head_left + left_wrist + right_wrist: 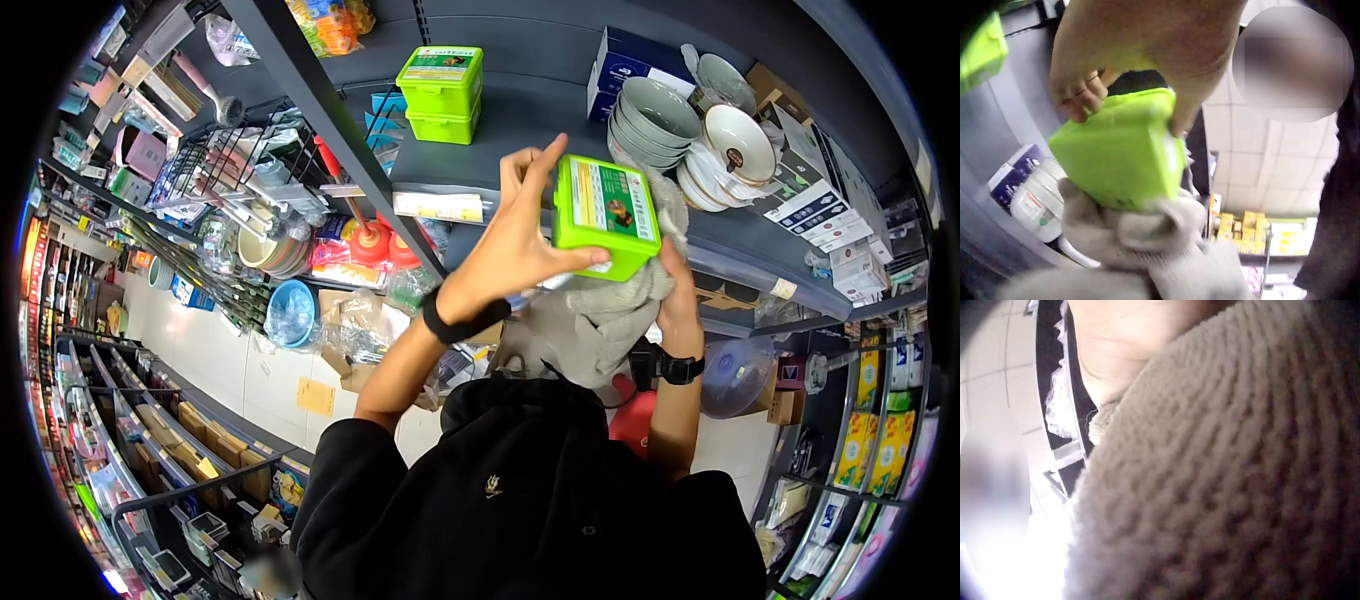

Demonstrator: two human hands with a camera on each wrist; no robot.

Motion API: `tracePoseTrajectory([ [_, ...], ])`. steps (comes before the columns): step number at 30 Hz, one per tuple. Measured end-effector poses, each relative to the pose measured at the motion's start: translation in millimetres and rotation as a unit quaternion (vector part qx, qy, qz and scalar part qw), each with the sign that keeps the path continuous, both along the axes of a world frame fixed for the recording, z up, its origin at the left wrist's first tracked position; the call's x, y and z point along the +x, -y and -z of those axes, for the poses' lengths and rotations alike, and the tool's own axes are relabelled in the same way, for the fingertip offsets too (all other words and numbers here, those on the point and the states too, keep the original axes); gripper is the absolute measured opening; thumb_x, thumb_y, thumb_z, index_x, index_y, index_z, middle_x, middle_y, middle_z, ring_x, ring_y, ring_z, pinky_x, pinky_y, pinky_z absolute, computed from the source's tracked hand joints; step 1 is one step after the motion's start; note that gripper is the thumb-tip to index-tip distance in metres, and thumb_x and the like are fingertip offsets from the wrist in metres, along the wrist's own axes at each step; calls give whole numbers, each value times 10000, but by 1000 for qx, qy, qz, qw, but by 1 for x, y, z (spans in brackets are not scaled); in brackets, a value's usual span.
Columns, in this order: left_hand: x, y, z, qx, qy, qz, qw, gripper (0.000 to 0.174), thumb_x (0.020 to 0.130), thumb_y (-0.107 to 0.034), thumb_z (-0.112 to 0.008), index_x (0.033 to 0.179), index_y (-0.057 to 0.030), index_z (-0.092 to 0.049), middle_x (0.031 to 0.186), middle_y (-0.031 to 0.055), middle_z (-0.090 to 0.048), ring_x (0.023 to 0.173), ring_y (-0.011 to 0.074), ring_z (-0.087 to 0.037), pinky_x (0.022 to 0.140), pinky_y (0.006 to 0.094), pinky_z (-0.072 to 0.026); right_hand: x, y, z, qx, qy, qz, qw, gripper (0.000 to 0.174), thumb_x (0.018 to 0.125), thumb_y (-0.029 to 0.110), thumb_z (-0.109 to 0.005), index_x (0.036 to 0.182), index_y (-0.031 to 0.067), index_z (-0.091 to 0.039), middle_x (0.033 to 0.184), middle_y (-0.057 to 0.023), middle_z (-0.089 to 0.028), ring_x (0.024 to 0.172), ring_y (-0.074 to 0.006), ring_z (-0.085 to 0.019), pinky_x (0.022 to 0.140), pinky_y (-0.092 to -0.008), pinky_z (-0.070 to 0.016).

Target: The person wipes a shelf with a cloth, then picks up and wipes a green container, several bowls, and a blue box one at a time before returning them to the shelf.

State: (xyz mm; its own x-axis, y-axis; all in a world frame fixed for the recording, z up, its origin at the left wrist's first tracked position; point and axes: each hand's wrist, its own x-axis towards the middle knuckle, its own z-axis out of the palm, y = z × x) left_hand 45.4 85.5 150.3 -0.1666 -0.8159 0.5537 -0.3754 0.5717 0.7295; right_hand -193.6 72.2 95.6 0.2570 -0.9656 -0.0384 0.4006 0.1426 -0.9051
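Note:
My left hand (515, 235) grips a bright green lidded plastic box (607, 215) with a printed label on top. In the left wrist view the fingers lie along one edge of the green box (1116, 147), with the thumb at the opposite side. A grey ribbed towel (610, 310) bunches under and beside the box. The right hand (680, 290) holds this towel against the box's right side, its fingers mostly hidden in the cloth. Close up, the towel (1229, 469) fills most of the right wrist view.
Two similar green boxes (442, 95) stand stacked on the dark shelf (540, 120) ahead. Stacked grey-green bowls (655, 115) and white bowls (738, 145) sit to the right, beside cartons (835, 190). Red plungers (370, 243) and a blue basin (291, 312) are lower left.

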Motion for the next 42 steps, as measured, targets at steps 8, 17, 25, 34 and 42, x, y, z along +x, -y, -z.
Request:
tracePoseTrajectory([
  [8,-27,6,11,89,-237,5,967,833,784,-217,-810,1385,-34,-262,1270,197,-485,1172,256,-523,1012,383,-427,37,-28,-20,-217,-148,98,960,492,838,191,-751,1238,-44,-584,1314,-147,-552,1165,-189,-549,946,-374,-466],
  [17,-30,1,31,112,-212,-60,969,645,980,-387,-565,1377,23,-266,1250,253,-497,1142,308,-532,992,399,-420,41,-32,-12,-318,-227,180,903,547,662,139,-774,1158,-32,-618,1210,-212,-544,1078,-354,-597,916,-396,-480],
  [25,-32,8,26,30,-154,-176,972,582,927,-276,-660,1327,14,-352,1183,251,-516,1077,323,-549,955,404,-437,19,-51,-44,-430,-494,88,751,539,575,177,-764,1102,87,-702,1164,-154,-570,905,-329,-665,747,-398,-553],
  [34,-48,5,8,77,-291,-51,952,609,840,-250,-780,1249,-20,-391,1140,161,-530,1042,201,-526,900,342,-454,2,-38,-44,-385,-372,174,827,584,638,173,-759,1156,-56,-617,1178,-234,-618,1002,-387,-657,854,-421,-522],
  [42,-20,26,10,125,-375,-69,916,586,878,-294,-743,1238,16,-401,1079,118,-529,965,151,-503,832,285,-452,-18,-32,3,-377,-498,132,770,633,619,169,-745,1202,-38,-613,1229,-281,-606,1091,-427,-622,938,-419,-498],
])
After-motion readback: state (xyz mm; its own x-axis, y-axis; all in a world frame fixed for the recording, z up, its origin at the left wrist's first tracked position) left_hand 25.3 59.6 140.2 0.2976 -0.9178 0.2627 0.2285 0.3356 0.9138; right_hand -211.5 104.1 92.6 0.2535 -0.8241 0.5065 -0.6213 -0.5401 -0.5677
